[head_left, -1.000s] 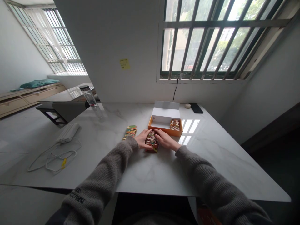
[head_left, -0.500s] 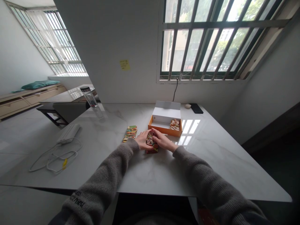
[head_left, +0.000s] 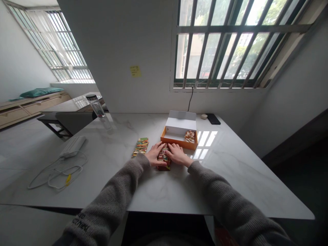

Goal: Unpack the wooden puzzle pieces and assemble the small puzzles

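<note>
A row of small colourful tiles (head_left: 164, 158) lies on the white marble table (head_left: 153, 184) in front of me. My left hand (head_left: 154, 154) presses against its left side and my right hand (head_left: 178, 155) against its right side, fingers closed around the row. Just behind stands an open orange box (head_left: 178, 141) with a white lid, holding another stack of tiles (head_left: 190, 136) at its right end. A second row of tiles (head_left: 140, 147) lies to the left of my left hand.
A clear water bottle (head_left: 96, 108) stands at the back left. A white power adapter (head_left: 71, 147) with a looped cable (head_left: 55, 172) lies at the left. A black phone (head_left: 213, 119) and a small round object (head_left: 204, 116) sit near the wall under the window.
Both hands stay on the tile row; my right hand's fingers have shifted slightly along it. The view has tipped a little.
</note>
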The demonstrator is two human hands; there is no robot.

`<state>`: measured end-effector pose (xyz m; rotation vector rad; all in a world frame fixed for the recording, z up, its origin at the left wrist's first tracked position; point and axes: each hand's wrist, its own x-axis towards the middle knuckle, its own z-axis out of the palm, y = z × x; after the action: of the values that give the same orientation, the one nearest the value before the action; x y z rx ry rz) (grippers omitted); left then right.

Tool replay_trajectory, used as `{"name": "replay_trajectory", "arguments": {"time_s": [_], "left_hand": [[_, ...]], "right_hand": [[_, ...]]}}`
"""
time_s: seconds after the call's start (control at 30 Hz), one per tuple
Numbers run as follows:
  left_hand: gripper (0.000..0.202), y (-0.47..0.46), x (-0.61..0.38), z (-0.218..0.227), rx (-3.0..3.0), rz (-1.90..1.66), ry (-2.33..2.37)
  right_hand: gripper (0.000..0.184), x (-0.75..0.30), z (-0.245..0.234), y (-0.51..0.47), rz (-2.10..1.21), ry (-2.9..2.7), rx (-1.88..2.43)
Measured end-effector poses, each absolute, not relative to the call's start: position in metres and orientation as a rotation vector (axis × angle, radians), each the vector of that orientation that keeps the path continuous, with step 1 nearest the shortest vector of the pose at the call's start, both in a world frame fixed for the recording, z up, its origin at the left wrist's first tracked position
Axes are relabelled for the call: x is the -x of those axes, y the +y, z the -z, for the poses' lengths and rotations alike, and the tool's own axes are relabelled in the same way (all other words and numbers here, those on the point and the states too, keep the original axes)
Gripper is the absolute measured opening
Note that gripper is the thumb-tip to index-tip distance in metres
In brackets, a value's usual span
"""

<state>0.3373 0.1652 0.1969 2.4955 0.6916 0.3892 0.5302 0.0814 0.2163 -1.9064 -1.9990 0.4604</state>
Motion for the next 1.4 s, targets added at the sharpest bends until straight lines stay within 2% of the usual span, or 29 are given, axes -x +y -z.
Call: {"name": "replay_trajectory", "arguments": {"time_s": [0.3, 0.37, 0.47, 0.53, 0.63, 0.73, 0.93, 1.1, 1.27, 1.4], "left_hand": [[0.115, 0.160, -0.338, -0.201, -2.572, -0.251, 0.727], [0.113, 0.157, -0.337, -0.204, -2.570, -0.305, 0.742], [0.091, 0.153, -0.337, -0.216, -2.589, -0.490, 0.766], [0.069, 0.153, -0.339, -0.228, -2.625, -0.628, 0.748], [0.046, 0.155, -0.348, -0.248, -2.679, -0.732, 0.692], [0.035, 0.157, -0.365, -0.264, -2.729, -0.673, 0.654], [0.036, 0.163, -0.419, -0.280, -2.859, -0.405, 0.627], [0.043, 0.179, -0.450, -0.265, -2.928, -0.006, 0.703], [0.031, 0.185, -0.458, -0.243, -2.923, 0.045, 0.738], [0.027, 0.183, -0.457, -0.241, -2.905, 0.031, 0.746]], "right_hand": [[0.061, -0.534, -0.226, 0.074, -0.419, -2.075, 1.870], [0.054, -0.540, -0.233, 0.066, -0.337, -2.126, 1.724], [0.035, -0.560, -0.247, 0.059, -0.143, -2.127, 1.509], [0.034, -0.584, -0.258, 0.061, -0.044, -2.082, 1.521], [0.036, -0.628, -0.272, 0.074, 0.074, -1.992, 1.697], [0.039, -0.663, -0.273, 0.088, 0.123, -1.954, 1.946], [0.042, -0.669, -0.251, 0.100, 0.032, -2.007, 2.078], [0.051, -0.667, -0.252, 0.101, -0.067, -2.054, 2.080], [0.072, -0.680, -0.266, 0.107, -0.191, -2.138, 2.078], [0.079, -0.688, -0.275, 0.115, -0.287, -2.208, 2.096]]}}
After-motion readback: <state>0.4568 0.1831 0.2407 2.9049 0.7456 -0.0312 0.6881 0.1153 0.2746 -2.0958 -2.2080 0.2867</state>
